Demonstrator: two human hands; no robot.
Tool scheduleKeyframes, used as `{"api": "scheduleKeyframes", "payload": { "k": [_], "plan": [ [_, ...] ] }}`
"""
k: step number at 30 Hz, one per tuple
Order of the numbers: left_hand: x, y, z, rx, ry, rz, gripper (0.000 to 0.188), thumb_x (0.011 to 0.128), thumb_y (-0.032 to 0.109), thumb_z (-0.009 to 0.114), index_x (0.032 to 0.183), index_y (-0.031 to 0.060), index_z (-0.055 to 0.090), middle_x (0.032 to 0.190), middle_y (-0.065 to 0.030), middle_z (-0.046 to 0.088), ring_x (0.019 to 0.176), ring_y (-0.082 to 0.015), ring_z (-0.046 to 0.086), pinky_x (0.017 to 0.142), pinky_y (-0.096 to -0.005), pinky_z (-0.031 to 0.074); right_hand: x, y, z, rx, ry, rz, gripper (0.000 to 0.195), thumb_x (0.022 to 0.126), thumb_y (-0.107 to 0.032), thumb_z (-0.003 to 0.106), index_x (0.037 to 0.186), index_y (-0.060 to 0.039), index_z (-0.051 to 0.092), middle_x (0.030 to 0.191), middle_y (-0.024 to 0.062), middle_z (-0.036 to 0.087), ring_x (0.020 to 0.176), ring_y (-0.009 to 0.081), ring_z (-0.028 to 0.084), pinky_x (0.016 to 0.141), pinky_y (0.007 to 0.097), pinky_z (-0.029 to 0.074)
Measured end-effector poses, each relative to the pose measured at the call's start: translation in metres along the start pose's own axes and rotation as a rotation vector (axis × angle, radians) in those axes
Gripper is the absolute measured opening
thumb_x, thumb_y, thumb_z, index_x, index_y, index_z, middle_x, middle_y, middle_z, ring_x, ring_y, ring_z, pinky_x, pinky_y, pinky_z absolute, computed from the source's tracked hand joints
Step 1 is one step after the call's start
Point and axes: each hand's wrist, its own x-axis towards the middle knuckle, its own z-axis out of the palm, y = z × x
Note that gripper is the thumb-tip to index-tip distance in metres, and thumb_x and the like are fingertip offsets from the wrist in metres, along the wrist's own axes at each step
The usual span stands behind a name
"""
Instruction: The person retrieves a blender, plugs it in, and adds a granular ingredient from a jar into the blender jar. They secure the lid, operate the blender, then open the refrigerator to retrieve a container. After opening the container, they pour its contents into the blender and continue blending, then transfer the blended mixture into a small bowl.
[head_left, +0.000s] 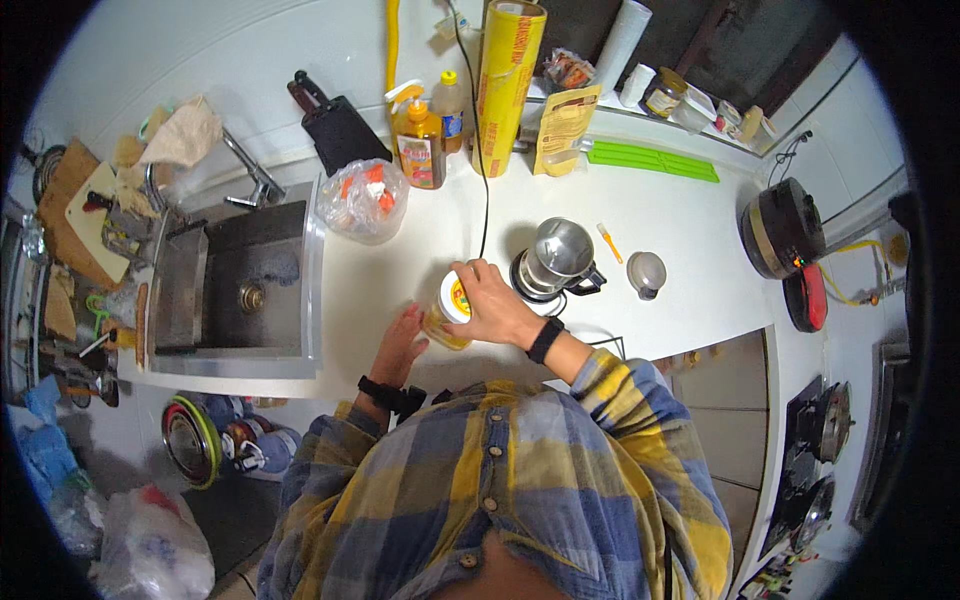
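Note:
A clear jar (448, 330) with yellowish contents and a white lid (454, 297) is at the counter's front edge. Over that lid my right hand (493, 302) is curled, gripping its rim. My left hand (399, 343) lies along the jar's left side with its fingers apart; whether it grips the glass is hard to tell. Just right of the jar stands an open steel-lined grinder or blender cup (559, 251) with a black handle. Its likely lid (646, 274), domed and greyish, rests farther right. Between them lies a small brush with an orange handle (611, 245).
A sink (225, 292) with a faucet (259, 184) is on the left. Behind the jar are a plastic bag (365, 201), an orange pump bottle (420, 150), a yellow film roll (510, 90) and a green tray (652, 160). A black cooker (784, 229) stands right.

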Motion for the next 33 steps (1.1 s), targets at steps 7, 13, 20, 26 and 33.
{"api": "scheduleKeyframes", "payload": {
  "k": [7,13,20,26,33],
  "plan": [
    [0.000,0.112,0.055,-0.861,-0.241,-0.161,0.081,0.093,0.072,0.030,0.151,0.0156,0.030,0.153,-0.0099,0.036,0.139,-0.0310,0.037,0.112,-0.0592,0.027,-0.004,-0.040,-0.087,0.266,0.142,-0.075,0.092,0.071,-0.036,0.081,0.141,0.0008,0.035,0.129,0.0247,0.043,0.121,0.0393,0.045,0.105,0.0425,0.039],
    [0.030,0.138,0.096,-0.826,-0.177,0.120,0.060,0.099,0.049,0.039,0.142,0.0073,0.042,0.140,-0.0117,0.050,0.127,-0.0289,0.049,0.106,-0.0492,0.038,-0.002,-0.046,-0.109,0.116,0.347,0.209,0.086,0.081,-0.048,0.068,0.135,0.0112,0.038,0.126,0.0296,0.046,0.121,0.0416,0.045,0.103,0.0445,0.038],
    [0.038,0.136,0.109,-0.912,-0.127,0.097,0.062,0.094,0.049,0.043,0.141,0.0089,0.044,0.138,-0.0105,0.051,0.129,-0.0295,0.048,0.107,-0.0477,0.038,-0.004,-0.055,-0.112,-0.022,0.518,0.038,0.071,0.078,-0.037,0.071,0.126,0.0084,0.046,0.117,0.0261,0.049,0.110,0.0399,0.048,0.097,0.0460,0.041],
    [0.026,0.128,0.098,-0.740,-0.412,0.059,0.063,0.095,0.049,0.045,0.145,0.0110,0.036,0.146,-0.0102,0.043,0.136,-0.0304,0.041,0.114,-0.0482,0.027,-0.017,-0.059,-0.132,-0.114,0.220,-0.470,0.066,0.073,-0.032,0.075,0.126,-0.0021,0.049,0.119,0.0195,0.050,0.112,0.0384,0.049,0.095,0.0471,0.044],
    [0.020,0.141,0.098,-0.644,-0.207,0.113,0.059,0.097,0.045,0.042,0.138,0.0023,0.043,0.137,-0.0153,0.051,0.127,-0.0309,0.050,0.108,-0.0493,0.038,-0.046,-0.051,-0.141,-0.050,0.215,-0.132,0.104,0.067,-0.058,0.079,0.140,0.0029,0.037,0.145,0.0306,0.033,0.134,0.0410,0.035,0.111,0.0499,0.032]
  ]
}}
